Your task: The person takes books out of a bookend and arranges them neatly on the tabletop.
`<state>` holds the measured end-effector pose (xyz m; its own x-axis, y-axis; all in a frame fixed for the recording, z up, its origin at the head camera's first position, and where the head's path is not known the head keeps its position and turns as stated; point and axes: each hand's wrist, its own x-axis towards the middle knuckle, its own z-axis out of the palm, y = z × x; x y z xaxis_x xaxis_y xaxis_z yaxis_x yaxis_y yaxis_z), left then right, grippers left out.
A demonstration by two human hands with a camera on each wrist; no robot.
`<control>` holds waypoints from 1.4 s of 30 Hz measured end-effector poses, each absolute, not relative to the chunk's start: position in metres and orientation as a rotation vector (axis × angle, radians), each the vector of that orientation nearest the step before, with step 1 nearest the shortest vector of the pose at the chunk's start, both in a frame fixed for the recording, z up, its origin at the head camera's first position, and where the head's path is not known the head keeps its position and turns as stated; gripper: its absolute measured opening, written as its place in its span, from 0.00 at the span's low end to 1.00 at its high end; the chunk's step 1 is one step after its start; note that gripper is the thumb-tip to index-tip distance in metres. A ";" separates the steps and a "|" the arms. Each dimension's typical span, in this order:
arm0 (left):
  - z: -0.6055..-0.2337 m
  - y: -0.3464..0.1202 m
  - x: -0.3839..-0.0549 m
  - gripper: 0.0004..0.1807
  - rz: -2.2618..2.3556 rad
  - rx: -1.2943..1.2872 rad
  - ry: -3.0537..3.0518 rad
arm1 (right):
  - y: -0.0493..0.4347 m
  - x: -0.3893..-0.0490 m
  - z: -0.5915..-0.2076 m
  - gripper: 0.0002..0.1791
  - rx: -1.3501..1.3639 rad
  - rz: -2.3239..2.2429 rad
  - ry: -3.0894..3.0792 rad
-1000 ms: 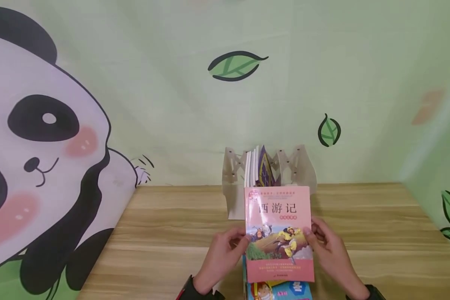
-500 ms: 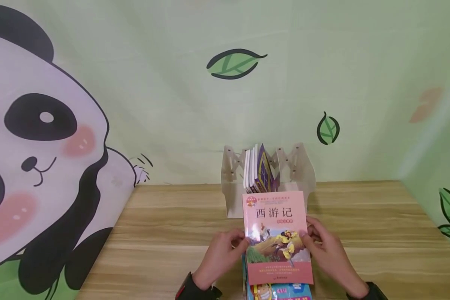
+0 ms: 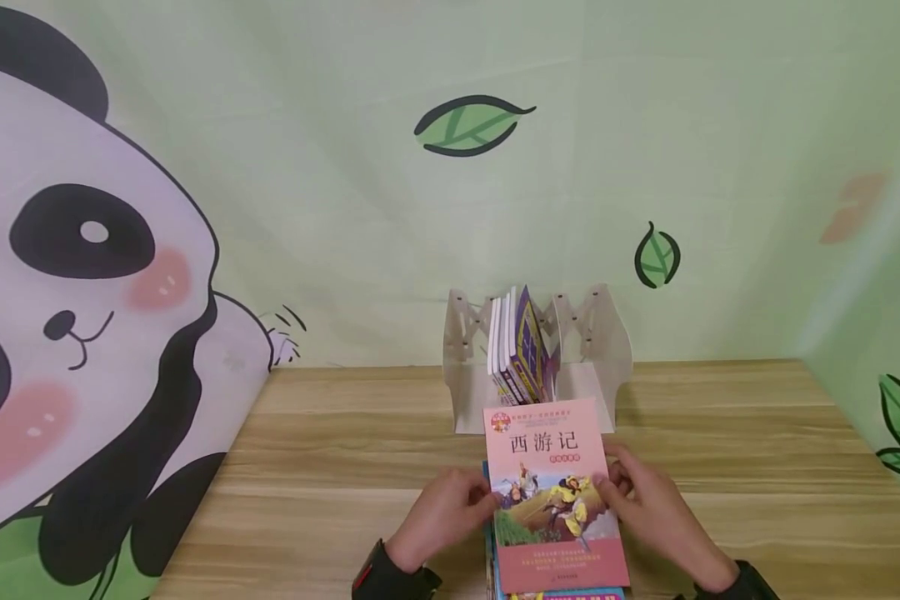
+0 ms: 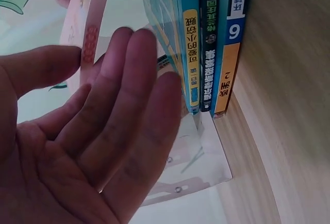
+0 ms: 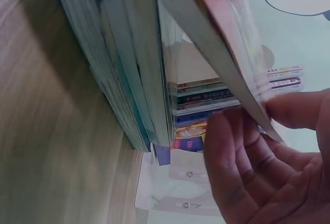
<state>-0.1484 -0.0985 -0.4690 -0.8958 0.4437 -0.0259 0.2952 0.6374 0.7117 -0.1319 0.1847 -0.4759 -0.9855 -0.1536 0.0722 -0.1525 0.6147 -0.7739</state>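
A pink picture book (image 3: pixel 555 500) with large Chinese characters on its cover is held face up between both hands. My left hand (image 3: pixel 446 512) pinches its spine edge, thumb on the cover side; in the left wrist view the fingers extend behind the spine (image 4: pixel 92 33). On the opposite edge, my right hand (image 3: pixel 645 504) grips with the thumb on the cover and fingers curled beneath, as the right wrist view shows. Below the pink book is a stack of several books (image 4: pixel 206 48), mostly hidden from the head camera. A gap separates the raised book from the stack in the right wrist view.
Behind the pink book stands a white folding book rack (image 3: pixel 468 404) with several upright books (image 3: pixel 521 354) leaning in its middle section. The wood-grain table (image 3: pixel 345 458) meets a green panda-print backdrop (image 3: pixel 330 208) at the back.
Both hands have drawn the pink book toward the person, and it has turned slightly counterclockwise. More of the rack and its upright books shows now, while less of the blue cover underneath does.
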 end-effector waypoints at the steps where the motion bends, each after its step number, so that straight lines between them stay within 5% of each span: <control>1: -0.470 -0.099 -0.148 0.10 1.083 0.607 2.655 | 0.185 -0.132 -0.476 0.22 -0.276 -1.342 2.822; 18: -0.481 -0.100 -0.146 0.10 0.933 0.526 2.567 | 0.191 -0.133 -0.488 0.15 -0.474 -1.033 2.859; 42: -0.486 -0.100 -0.146 0.15 0.835 0.553 2.483 | 0.193 -0.130 -0.494 0.13 -0.420 -0.927 2.739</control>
<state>-0.1460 -0.1002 -0.4861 -0.8135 0.5025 -0.2927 0.2234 0.7348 0.6404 -0.1301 0.1934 -0.4941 -0.9352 -0.3352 -0.1140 -0.1970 0.7602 -0.6191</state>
